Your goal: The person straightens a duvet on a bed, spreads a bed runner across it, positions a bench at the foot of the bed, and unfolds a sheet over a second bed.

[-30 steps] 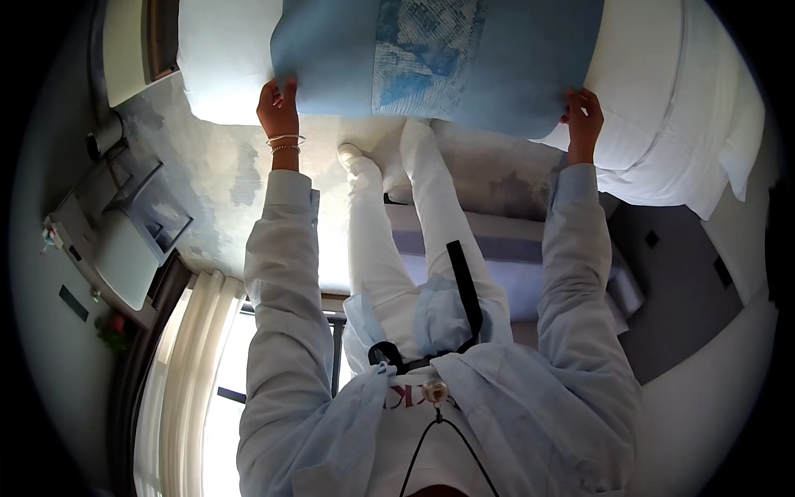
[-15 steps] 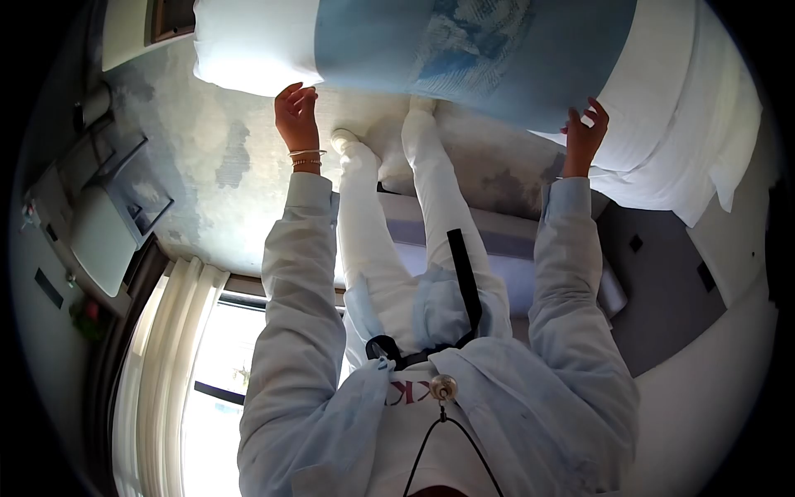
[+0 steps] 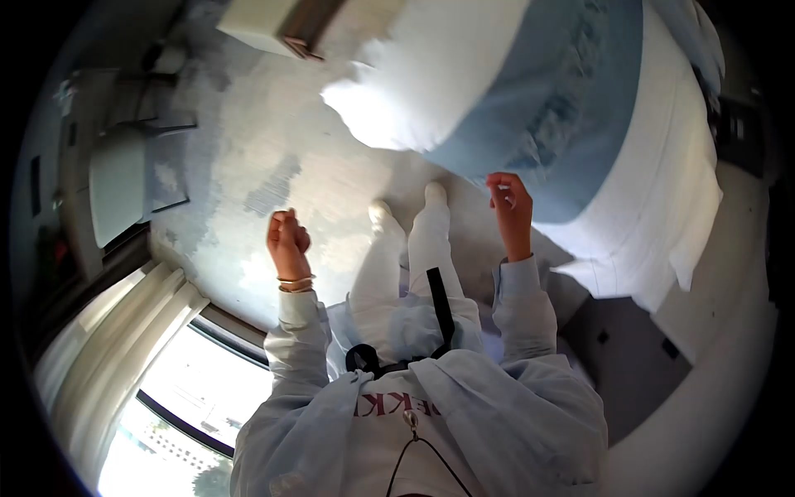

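My left hand (image 3: 288, 245), with bracelets at the wrist, is held over the floor with its fingers curled in. I see nothing in it. My right hand (image 3: 510, 204) is by the near edge of a blue bed runner (image 3: 489, 124), fingers loosely bent and a little apart, holding nothing that I can see. Whether it touches the cloth I cannot tell. The runner, with a patterned band along its middle, lies across a bed with white bedding (image 3: 422, 74). Part of the white cloth (image 3: 662, 215) hangs loose at the right.
A pale cabinet with a brown edge (image 3: 261, 25) stands beyond the bed's left corner. At the left are a white chair (image 3: 120, 186), a long curtain (image 3: 124, 340) and a bright window (image 3: 207, 381). A grey panel (image 3: 625, 356) is at the lower right. The floor (image 3: 273, 141) is mottled.
My view has turned and the bed now appears further right and tilted. Both hands have come nearer my body, and my left hand is away from the bed's edge with its fingers more curled.
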`<state>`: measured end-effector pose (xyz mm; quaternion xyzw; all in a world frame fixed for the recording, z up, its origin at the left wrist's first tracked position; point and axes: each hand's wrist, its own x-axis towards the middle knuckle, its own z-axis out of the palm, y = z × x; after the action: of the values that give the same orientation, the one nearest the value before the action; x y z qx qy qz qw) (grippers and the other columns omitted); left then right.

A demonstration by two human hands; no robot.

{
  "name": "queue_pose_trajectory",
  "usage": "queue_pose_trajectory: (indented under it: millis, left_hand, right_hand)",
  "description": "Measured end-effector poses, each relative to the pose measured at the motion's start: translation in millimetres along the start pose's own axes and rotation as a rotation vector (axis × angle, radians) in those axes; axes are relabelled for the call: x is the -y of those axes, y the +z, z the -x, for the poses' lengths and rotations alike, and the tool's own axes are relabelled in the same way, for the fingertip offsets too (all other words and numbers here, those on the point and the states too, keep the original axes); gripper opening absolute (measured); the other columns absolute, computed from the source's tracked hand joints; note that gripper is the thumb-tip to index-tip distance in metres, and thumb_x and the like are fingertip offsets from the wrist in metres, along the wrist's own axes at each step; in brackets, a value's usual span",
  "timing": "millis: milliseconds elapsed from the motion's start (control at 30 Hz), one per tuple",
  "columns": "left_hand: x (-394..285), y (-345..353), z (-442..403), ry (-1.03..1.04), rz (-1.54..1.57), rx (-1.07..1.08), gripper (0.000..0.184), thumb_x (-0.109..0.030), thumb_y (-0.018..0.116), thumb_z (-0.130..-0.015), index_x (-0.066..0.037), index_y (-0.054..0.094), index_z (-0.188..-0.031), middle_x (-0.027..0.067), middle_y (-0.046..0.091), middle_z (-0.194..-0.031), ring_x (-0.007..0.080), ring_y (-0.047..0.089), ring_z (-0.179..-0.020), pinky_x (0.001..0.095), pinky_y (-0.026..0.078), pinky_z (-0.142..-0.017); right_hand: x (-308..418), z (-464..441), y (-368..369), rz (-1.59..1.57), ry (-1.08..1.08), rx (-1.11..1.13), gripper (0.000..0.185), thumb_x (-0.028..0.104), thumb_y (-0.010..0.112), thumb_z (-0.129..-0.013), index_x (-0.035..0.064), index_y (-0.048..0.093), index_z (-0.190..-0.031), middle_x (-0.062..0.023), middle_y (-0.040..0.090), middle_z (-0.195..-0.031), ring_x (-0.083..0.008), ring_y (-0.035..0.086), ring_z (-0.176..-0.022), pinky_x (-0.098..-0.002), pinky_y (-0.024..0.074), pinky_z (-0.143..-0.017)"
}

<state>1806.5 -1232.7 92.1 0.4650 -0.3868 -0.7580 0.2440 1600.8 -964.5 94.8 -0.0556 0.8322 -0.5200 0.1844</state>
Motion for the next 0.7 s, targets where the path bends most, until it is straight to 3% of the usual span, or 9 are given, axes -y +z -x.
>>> queue_pose_trajectory:
  millis: [100, 133, 267, 400, 533, 600, 700]
  left_hand:
    - [-56, -34, -20, 0.012, 0.06, 0.001, 0.029, -0.004, 0.05, -0.081, -0.014, 0.035, -0.058, -0.0074, 0.03, -0.048, 0.0014, 0.017, -0.035, 0.0202, 0.012, -0.033]
    - [-57, 3, 22, 0.033, 0.076, 0.022, 0.033, -0.002, 0.05, -0.08, -0.015, 0.032, -0.056, -0.0076, 0.029, -0.047, 0.0016, 0.017, -0.035, 0.0205, 0.011, -0.033]
    - [-100, 24, 40, 0.072, 0.261, 0.036, 0.04, 0.003, 0.051, -0.077, -0.017, 0.025, -0.053, -0.0077, 0.024, -0.044, 0.0028, 0.015, -0.034, 0.0219, 0.011, -0.033]
    - [-175, -10, -33, 0.093, 0.233, 0.044, 0.044, 0.004, 0.052, -0.075, -0.017, 0.022, -0.051, -0.0075, 0.022, -0.043, 0.0038, 0.015, -0.034, 0.0218, 0.012, -0.033]
    - [-238, -36, -84, 0.201, 0.208, -0.027, 0.043, 0.003, 0.052, -0.075, -0.018, 0.023, -0.051, -0.0073, 0.023, -0.043, 0.0039, 0.014, -0.034, 0.022, 0.012, -0.033]
    - [-268, -47, -105, 0.22, 0.234, -0.081, 0.042, 0.002, 0.052, -0.075, -0.018, 0.024, -0.051, -0.0072, 0.024, -0.044, 0.0039, 0.014, -0.034, 0.022, 0.012, -0.034]
    - [-303, -64, -141, 0.228, 0.262, -0.067, 0.04, -0.001, 0.051, -0.076, -0.017, 0.024, -0.052, -0.007, 0.024, -0.046, 0.0039, 0.015, -0.036, 0.0217, 0.014, -0.034]
  right_hand:
    - [70, -1, 74, -0.201, 0.009, 0.227, 0.007, 0.005, 0.049, -0.082, 0.0037, 0.054, -0.086, -0.0026, 0.057, -0.08, -0.0059, 0.048, -0.06, -0.0185, 0.0391, -0.056]
    - [79, 6, 23, -0.245, -0.046, 0.209, 0.007, 0.005, 0.049, -0.082, 0.0037, 0.054, -0.086, -0.0026, 0.057, -0.08, -0.0059, 0.048, -0.06, -0.0185, 0.0391, -0.056]
    - [119, -18, 22, -0.216, -0.242, 0.22, 0.008, 0.006, 0.047, -0.082, 0.0035, 0.054, -0.082, -0.002, 0.058, -0.077, -0.0059, 0.05, -0.062, -0.0187, 0.0396, -0.054]
    - [184, -98, 103, -0.327, -0.311, 0.252, 0.009, 0.004, 0.046, -0.081, 0.0026, 0.054, -0.085, -0.0047, 0.058, -0.078, -0.0067, 0.048, -0.059, -0.0194, 0.0389, -0.053]
    - [230, -158, 169, -0.415, -0.16, 0.309, 0.012, 0.013, 0.05, -0.08, 0.0042, 0.053, -0.088, -0.004, 0.056, -0.077, -0.0073, 0.045, -0.057, -0.0203, 0.0393, -0.055]
    - [262, -177, 206, -0.649, 0.029, 0.323, 0.013, 0.013, 0.051, -0.08, 0.0044, 0.052, -0.09, -0.0031, 0.055, -0.078, -0.0069, 0.045, -0.058, -0.02, 0.0392, -0.057]
    - [319, -199, 257, -0.701, -0.028, 0.422, 0.014, 0.014, 0.052, -0.08, 0.0049, 0.053, -0.09, -0.0036, 0.055, -0.079, -0.007, 0.045, -0.059, -0.0196, 0.0385, -0.057]
